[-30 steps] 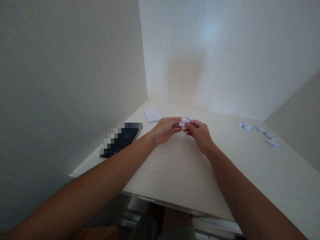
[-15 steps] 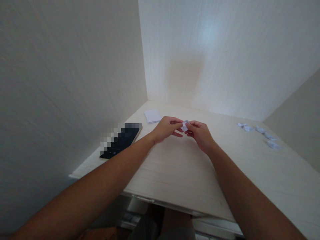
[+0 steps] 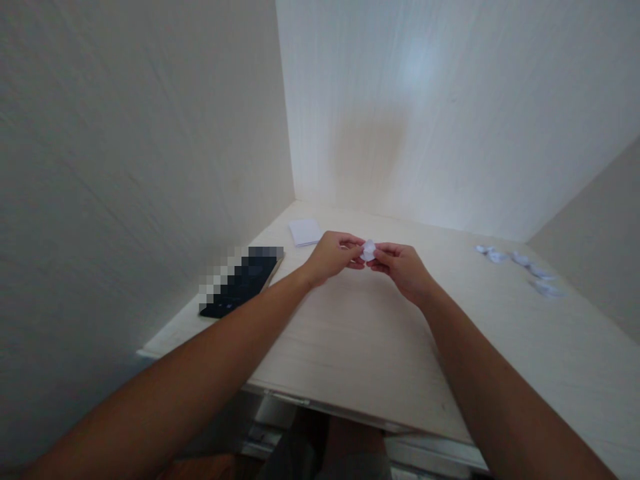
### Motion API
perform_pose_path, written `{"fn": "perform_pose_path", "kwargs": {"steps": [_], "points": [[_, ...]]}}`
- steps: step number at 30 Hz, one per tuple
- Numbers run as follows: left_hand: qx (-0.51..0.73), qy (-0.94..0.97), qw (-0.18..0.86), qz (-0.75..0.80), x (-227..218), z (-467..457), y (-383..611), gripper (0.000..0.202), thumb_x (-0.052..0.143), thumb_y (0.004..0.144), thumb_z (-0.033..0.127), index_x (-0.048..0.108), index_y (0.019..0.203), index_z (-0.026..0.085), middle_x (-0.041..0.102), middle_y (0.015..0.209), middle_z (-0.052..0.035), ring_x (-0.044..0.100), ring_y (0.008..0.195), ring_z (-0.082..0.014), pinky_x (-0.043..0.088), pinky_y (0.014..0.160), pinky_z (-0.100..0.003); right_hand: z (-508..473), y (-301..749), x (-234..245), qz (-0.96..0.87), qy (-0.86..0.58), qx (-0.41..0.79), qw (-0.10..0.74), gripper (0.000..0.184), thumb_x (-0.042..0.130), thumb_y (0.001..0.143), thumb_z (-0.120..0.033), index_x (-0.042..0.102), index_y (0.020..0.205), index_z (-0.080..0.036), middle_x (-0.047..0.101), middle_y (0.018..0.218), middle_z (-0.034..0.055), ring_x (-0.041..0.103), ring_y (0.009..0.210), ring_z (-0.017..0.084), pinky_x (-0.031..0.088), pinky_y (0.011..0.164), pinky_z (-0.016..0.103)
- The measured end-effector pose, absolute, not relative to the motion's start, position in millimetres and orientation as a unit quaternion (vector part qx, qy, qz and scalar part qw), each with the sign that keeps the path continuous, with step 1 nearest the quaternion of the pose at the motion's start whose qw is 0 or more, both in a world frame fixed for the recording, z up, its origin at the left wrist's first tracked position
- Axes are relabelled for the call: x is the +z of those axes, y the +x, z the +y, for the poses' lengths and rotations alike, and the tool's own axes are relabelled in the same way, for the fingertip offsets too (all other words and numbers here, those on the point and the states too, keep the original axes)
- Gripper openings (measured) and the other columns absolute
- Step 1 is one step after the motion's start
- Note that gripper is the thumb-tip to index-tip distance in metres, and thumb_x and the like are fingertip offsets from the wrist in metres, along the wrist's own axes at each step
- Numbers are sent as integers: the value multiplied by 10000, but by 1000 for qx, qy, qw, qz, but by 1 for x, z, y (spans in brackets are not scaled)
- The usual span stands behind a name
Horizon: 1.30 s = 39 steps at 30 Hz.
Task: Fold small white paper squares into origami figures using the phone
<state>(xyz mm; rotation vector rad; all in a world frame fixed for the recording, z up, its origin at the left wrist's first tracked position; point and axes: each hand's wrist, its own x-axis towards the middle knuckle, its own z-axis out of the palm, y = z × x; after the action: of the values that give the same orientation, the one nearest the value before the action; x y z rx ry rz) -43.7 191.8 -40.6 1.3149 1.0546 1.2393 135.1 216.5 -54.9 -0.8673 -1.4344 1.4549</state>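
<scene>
Between my two hands, above the middle of the table, is a small piece of folded white paper (image 3: pixel 369 251). My left hand (image 3: pixel 337 253) pinches its left side with thumb and fingers. On the opposite side my right hand (image 3: pixel 399 265) grips it the same way, thumb on top. The paper's exact folds are too small to make out. Left of my left hand lies a stack of square white paper sheets (image 3: pixel 305 232).
A dark phone or tablet (image 3: pixel 245 283), partly blurred out, lies on the left by the wall. Several small folded white papers (image 3: pixel 533 270) rest on the right part of the pale table (image 3: pixel 360 360). Panels (image 3: pixel 375 100) enclose the table's back and sides.
My fingers have shifted slightly around the paper, and more of its white face now shows between the hands. The lower fingers of both hands have drawn in. Everything else stays put.
</scene>
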Motion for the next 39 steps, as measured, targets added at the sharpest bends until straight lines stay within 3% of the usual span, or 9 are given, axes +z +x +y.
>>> {"fn": "perform_pose_path", "kwargs": {"steps": [6, 12, 23, 32, 39], "points": [[505, 567, 464, 457, -42, 192, -42, 142, 729, 839, 145, 752, 964, 80, 762, 802, -96, 719, 679, -158, 637, 662, -310, 214, 137, -53, -573, -350, 598, 438, 250, 836, 697, -313, 797, 901, -172, 781, 915, 76, 686, 743, 154, 564, 748, 319], [521, 559, 504, 403, -42, 191, -43, 144, 712, 851, 131, 742, 980, 77, 766, 893, -108, 717, 741, -146, 621, 743, -311, 210, 140, -45, -565, -340, 612, 436, 266, 836, 709, -285, 795, 945, -169, 782, 1008, 90, 693, 819, 150, 555, 784, 301], [531, 532, 564, 342, -44, 190, -41, 187, 752, 808, 198, 760, 964, 94, 754, 964, -119, 679, 826, -143, 568, 781, -295, 209, 136, -42, -582, -359, 563, 464, 269, 844, 729, -311, 783, 923, -134, 789, 873, 83, 697, 711, 133, 590, 735, 285], [529, 558, 517, 375, -54, 193, -37, 278, 758, 826, 293, 758, 1033, 106, 756, 992, -119, 691, 780, -145, 559, 769, -312, 204, 134, -35, -615, -417, 507, 436, 53, 743, 821, -175, 769, 816, -129, 767, 737, 65, 706, 624, 139, 619, 666, 272], [522, 561, 526, 368, -56, 195, -37, 307, 769, 819, 349, 763, 1011, 110, 755, 932, -107, 693, 781, -153, 564, 777, -319, 203, 135, -33, -627, -418, 518, 405, 114, 676, 844, -98, 782, 828, -136, 782, 787, 61, 719, 655, 139, 627, 706, 271]]}}
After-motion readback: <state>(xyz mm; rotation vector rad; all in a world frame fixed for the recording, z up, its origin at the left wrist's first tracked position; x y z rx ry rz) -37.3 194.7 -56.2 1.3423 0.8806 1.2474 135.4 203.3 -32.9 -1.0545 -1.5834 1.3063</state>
